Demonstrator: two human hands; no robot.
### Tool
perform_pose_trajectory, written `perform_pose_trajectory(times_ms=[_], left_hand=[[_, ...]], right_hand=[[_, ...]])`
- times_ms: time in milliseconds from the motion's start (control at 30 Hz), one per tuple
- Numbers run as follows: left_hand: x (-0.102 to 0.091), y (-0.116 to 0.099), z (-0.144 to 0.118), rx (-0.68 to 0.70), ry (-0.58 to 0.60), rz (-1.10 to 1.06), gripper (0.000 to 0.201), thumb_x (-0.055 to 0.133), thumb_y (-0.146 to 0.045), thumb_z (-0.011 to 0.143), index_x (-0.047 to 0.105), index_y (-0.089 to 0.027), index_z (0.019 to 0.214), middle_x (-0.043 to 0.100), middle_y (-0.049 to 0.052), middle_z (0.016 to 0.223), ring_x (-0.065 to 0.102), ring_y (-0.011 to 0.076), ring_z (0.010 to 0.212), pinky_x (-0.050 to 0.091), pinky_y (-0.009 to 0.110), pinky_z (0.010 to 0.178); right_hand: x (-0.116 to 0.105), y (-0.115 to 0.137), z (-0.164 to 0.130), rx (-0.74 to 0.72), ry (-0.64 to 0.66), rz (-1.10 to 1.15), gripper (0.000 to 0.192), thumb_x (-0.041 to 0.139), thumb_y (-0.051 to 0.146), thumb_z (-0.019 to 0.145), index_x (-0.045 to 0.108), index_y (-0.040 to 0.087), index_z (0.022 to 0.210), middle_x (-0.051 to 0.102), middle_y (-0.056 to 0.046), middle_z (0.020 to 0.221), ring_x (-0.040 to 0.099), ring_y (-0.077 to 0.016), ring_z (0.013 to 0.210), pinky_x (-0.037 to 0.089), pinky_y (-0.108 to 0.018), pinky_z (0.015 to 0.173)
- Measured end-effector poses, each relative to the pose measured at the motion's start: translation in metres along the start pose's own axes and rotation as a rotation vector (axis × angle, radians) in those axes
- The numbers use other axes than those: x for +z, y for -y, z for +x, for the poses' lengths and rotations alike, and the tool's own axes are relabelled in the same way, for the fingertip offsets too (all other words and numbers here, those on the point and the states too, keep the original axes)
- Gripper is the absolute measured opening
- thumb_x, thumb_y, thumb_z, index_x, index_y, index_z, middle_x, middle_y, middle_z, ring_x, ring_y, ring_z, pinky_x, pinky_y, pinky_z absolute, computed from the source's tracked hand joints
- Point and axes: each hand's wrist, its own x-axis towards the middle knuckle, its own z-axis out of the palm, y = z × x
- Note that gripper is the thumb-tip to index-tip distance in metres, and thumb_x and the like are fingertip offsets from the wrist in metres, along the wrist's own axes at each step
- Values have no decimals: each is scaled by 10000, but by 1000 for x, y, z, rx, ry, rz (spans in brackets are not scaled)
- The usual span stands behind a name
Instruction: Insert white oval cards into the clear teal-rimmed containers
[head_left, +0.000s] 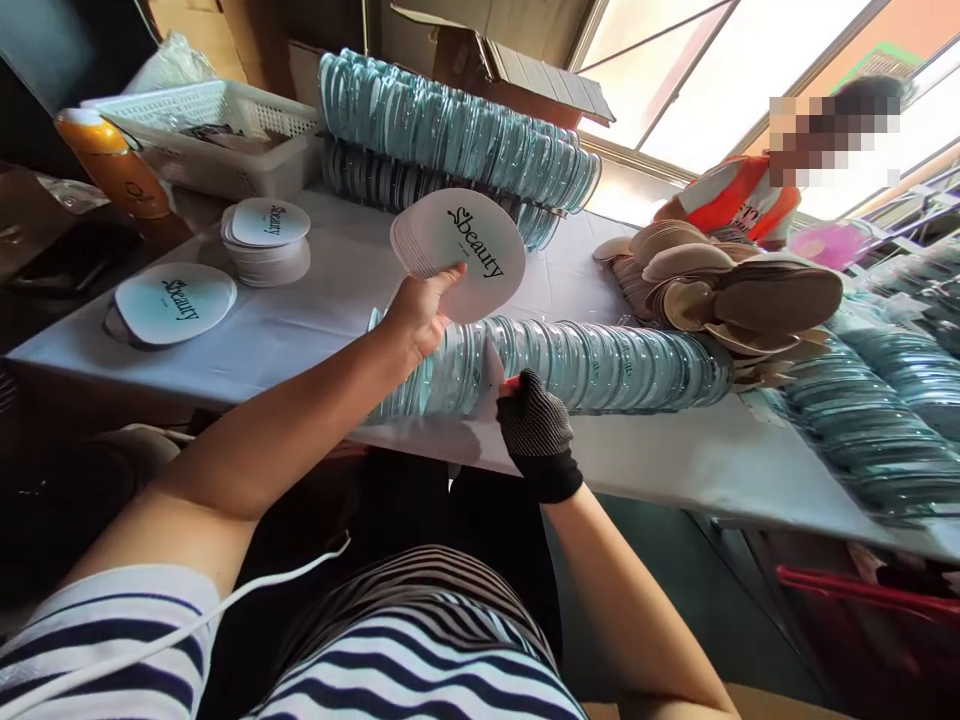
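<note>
My bare left hand (421, 318) grips a fanned stack of white rounded cards (480, 245) printed "Sbeauty", thumb on the front face. Just below it, a long row of clear, bluish plastic-wrapped discs (622, 368) stands on edge along the table's near side. My right hand (534, 425), in a black fingerless mesh glove, is closed on one thin white card (493, 365). That card is at the row, among the discs; how deep it sits I cannot tell.
Printed card piles (176, 303) lie on the white table (345, 270) at left, near an orange bottle (120, 165) and white basket (277, 165). Wrapped discs (450, 130) are stacked behind. Brown oval pieces (776, 300) are heaped at right, with a person (739, 200) beyond.
</note>
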Motion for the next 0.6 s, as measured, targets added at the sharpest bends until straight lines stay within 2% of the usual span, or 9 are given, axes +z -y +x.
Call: perform_pose_trajectory(times_ms=[233,300,367,433,467,500,533,600], left_hand=[[-4,-8,-1,-46,2,35,472,666,-99,774,617,-256,1216,656,53,1243,583,263,1189,465,502,1019],[-6,-10,-1,-49,-5,32,483,667,-99,774,612,-275,1220,656,46,1244,584,264,1186,463,512,1015],[-7,-9,-1,-42,-9,10,493,666,-94,771,608,-278,1225,662,40,1233,587,257,1180,466,498,1014],[-6,-8,-1,-28,-6,-9,492,666,-92,765,611,-264,1223,669,39,1219,589,248,1176,469,471,1017],[-6,-7,-2,-20,-4,-10,489,668,-93,762,614,-257,1220,672,39,1212,588,244,1177,469,459,1019],[-5,-5,-3,-9,-2,-6,485,670,-94,757,619,-251,1213,676,39,1205,585,241,1181,469,448,1020],[-4,-4,-4,7,0,2,481,676,-95,750,626,-247,1204,678,41,1201,582,240,1187,467,440,1022],[-3,-1,-7,44,4,21,479,708,-109,723,643,-239,1179,685,46,1186,573,245,1199,463,429,1025]], right_hand=[[-3,14,12,-154,222,-264,254,396,234,934,643,190,974,712,-106,871,674,-205,789,411,-259,646],[-6,11,11,-91,355,-105,269,412,205,907,628,178,1065,714,-103,846,666,-188,708,431,-256,620],[-8,2,10,2,568,261,367,401,238,902,551,165,1229,699,-64,737,613,-152,544,437,-242,539],[-9,-9,10,36,747,624,458,383,331,907,487,143,1312,632,-3,587,526,-135,419,418,-232,449],[-11,-14,12,25,763,706,478,394,388,904,513,130,1288,593,15,536,500,-134,393,410,-233,423],[-13,-19,16,13,721,714,481,424,437,891,568,119,1220,566,19,509,491,-134,387,406,-235,410],[-16,-22,21,9,636,674,474,459,472,875,615,113,1142,567,8,515,502,-137,404,414,-239,417],[-24,-25,37,4,344,554,453,494,493,869,640,122,1083,646,-49,655,579,-150,520,468,-255,494]])
